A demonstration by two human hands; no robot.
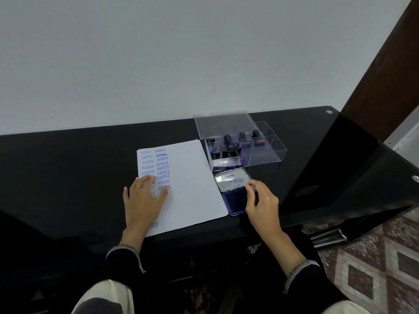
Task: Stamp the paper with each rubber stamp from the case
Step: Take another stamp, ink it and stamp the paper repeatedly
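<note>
The left hand point(145, 196) lies flat, fingers spread, on the white sheet of paper point(192, 177) printed with blue stamp marks, on the glossy black table point(68, 166). The right hand point(260, 200), fingers curled, pinches a small blue-tipped stamp point(254, 188) over the open blue ink pad point(235, 201). Behind it, the clear plastic case point(267, 155) holds black-handled rubber stamps point(243, 138).

stamp point(254, 189) mostly hidden in right hand point(260, 201), stamp faces in case point(240, 141) illegible
</note>
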